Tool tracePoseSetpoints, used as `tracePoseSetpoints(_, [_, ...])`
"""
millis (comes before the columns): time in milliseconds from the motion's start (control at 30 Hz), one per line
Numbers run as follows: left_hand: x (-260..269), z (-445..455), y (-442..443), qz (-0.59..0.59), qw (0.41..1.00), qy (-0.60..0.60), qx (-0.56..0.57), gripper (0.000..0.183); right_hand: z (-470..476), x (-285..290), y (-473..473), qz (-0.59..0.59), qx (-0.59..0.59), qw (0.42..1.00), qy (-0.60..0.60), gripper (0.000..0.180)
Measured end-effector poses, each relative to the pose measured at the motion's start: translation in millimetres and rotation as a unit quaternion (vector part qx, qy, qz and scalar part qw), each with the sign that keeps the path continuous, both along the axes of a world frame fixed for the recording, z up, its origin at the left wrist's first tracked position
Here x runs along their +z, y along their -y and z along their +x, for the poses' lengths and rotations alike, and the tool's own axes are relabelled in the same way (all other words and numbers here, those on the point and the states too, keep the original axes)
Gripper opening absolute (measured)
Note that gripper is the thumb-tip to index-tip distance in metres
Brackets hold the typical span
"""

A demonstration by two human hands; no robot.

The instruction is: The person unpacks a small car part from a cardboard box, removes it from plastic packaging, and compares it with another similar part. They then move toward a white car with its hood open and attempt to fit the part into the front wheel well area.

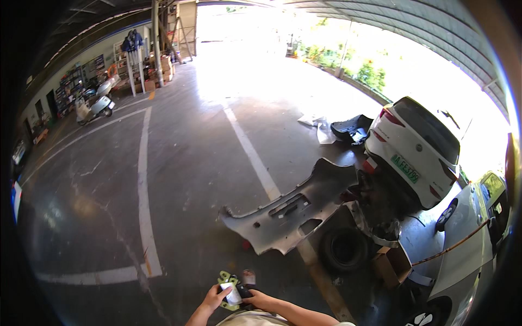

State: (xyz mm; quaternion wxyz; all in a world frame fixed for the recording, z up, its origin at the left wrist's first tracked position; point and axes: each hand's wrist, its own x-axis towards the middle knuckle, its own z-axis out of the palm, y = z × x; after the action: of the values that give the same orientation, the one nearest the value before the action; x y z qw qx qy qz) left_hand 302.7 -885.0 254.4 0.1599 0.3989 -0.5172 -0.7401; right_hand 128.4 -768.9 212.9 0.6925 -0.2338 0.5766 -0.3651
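Observation:
At the bottom centre of the head view, my left hand (215,297) grips a small white rectangular item (233,294), its thumb on the top face. Just to the right, my right hand (257,299) is closed on a dark object (244,291) that lies against the white item. Behind and around both is a yellow-green piece with round holes (224,277); whether a hand holds it or it rests on something, I cannot tell. A small round container (248,276), pale and reddish, appears just beyond the dark object.
A detached car bumper cover (291,212) lies ahead to the right, near a tyre (343,249) and an open cardboard box (393,265). Beyond stands a white car (412,142), with a silver car (469,236) at right. A scooter (96,106) is parked far left.

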Motion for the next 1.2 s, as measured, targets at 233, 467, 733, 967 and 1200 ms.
tracePoseSetpoints(233, [-4.6, -36.1, 162.9, 0.078, 0.981, -0.065, 0.164, 0.042, -72.7, 49.5, 226.9, -0.018, 0.217, 0.972, -0.09, 0.049])
tracePoseSetpoints(467, [-20.0, -71.4, 343.6, 0.106, 0.97, -0.054, 0.213, 0.044, -79.5, 16.3, 421.6, -0.052, 0.293, 0.933, -0.203, 0.049])
tracePoseSetpoints(733, [-30.5, -139.8, 626.2, 0.16, 0.974, -0.095, 0.126, 0.052, -143.6, -26.7, 658.3, -0.019, 0.087, 0.993, -0.079, 0.047])
tracePoseSetpoints(967, [-12.0, -249.1, 877.6, 0.086, 0.992, -0.076, -0.057, 0.037, -210.6, 80.2, 822.9, 0.023, -0.139, 0.99, -0.028, 0.052])
tracePoseSetpoints(1200, [-57.9, -393.7, 980.2, -0.215, 0.95, -0.023, -0.227, 0.061, -300.4, 12.7, 928.8, 0.041, -0.356, 0.926, 0.121, 0.035])
